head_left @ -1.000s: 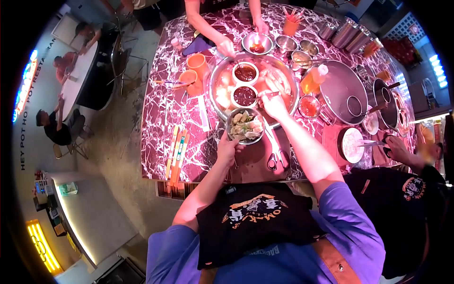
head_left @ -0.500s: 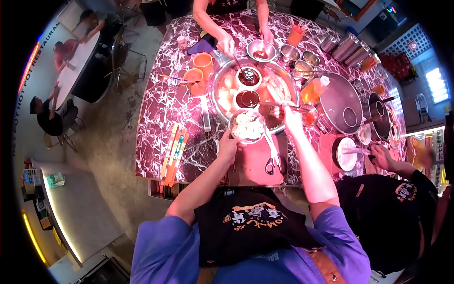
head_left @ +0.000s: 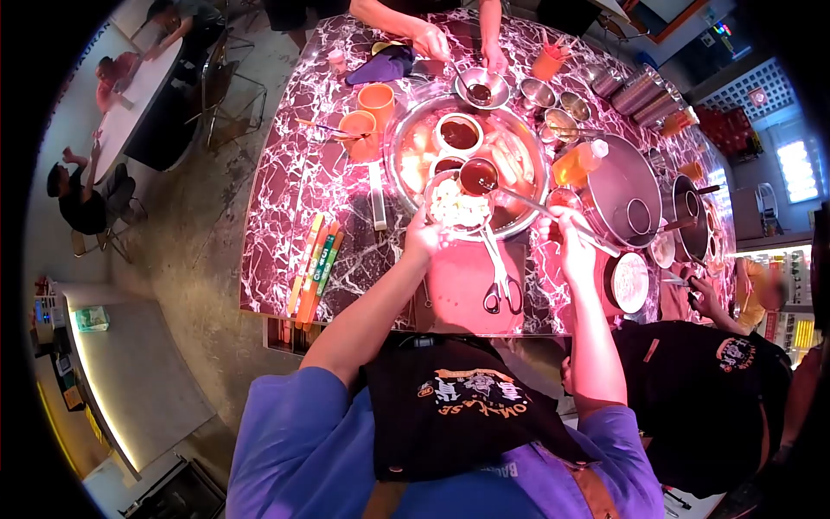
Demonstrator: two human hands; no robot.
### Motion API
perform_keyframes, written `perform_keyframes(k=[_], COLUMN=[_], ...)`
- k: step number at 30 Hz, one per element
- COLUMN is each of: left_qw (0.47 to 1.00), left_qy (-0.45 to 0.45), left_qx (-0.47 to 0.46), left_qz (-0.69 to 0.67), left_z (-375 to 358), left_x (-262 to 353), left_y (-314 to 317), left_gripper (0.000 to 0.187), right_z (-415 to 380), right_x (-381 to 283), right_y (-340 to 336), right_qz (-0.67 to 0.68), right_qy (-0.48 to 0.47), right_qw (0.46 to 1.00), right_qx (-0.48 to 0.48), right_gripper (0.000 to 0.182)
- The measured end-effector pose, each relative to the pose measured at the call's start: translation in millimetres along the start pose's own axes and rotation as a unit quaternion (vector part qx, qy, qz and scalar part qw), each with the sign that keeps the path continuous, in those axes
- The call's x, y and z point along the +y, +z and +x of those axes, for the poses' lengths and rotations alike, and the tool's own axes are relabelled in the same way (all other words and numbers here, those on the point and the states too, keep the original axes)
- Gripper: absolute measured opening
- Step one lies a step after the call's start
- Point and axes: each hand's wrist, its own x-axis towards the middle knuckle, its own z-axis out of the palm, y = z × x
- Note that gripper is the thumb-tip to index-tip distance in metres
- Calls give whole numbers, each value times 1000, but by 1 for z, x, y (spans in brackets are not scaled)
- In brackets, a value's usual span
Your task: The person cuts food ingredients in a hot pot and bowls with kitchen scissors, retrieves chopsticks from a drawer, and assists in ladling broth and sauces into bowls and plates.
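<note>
My left hand [head_left: 424,236] grips a small bowl [head_left: 467,230] of white chopped food [head_left: 454,206] at its near left side. In my right hand [head_left: 566,229] is the handle of a ladle [head_left: 478,176], its cup full of dark sauce and hanging over the bowl's far right rim. Behind them stands a wide metal basin [head_left: 538,186] of pale food pieces. Two white cups of dark sauce sit in it: the far cup [head_left: 458,132] shows whole, while the near cup [head_left: 445,164] is partly hidden by ladle and bowl. Scissors [head_left: 501,294] lie on a red board [head_left: 462,272] below my hands.
Across the table a person's hands hold a spoon and a metal bowl [head_left: 481,89]. Orange cups [head_left: 358,134] and colourful packets [head_left: 316,268] are at left. A yellow bottle [head_left: 577,163], a big pan [head_left: 618,177] and a white plate [head_left: 629,283] stand right, near another worker.
My right hand has drawn back right and nearer me, bringing the ladle out of the near sauce cup to the bowl. Opposite, the person's spoon has moved from the far cup into the metal bowl.
</note>
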Motion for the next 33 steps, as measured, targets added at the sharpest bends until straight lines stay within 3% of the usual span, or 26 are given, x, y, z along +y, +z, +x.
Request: perform_keyframes(k=[9, 17, 21, 26, 29, 30, 33], left_qw=[998, 1000, 997, 998, 999, 999, 999], left_qy=[-16, 16, 16, 27, 1, 11, -31], left_qx=[-29, -12, 22, -39, -39, -40, -24], left_qz=[51, -19, -69, 36, 26, -30, 31], left_z=[-14, -2, 7, 7, -2, -12, -20], left_x=[0, 7, 2, -6, -1, 7, 16], left_y=[9, 13, 22, 8, 9, 21, 17], left_gripper=[57, 58, 53, 46, 46, 49, 54], right_z=[-23, -45, -58, -69, -77, -78, -83], right_x=[2, -13, -15, -14, 3, 10, 45], right_y=[-3, -9, -10, -14, -20, -24, -44], right_qz=[-32, -159, -269, -376, -401, -407, -463], right_qy=[-42, -95, -140, -257, -305, -297, -244], right_qw=[999, 983, 952, 887, 863, 864, 850], right_qx=[7, -16, -27, -73, -35, -12, 61], right_gripper=[24, 23, 22, 22, 23, 25, 29])
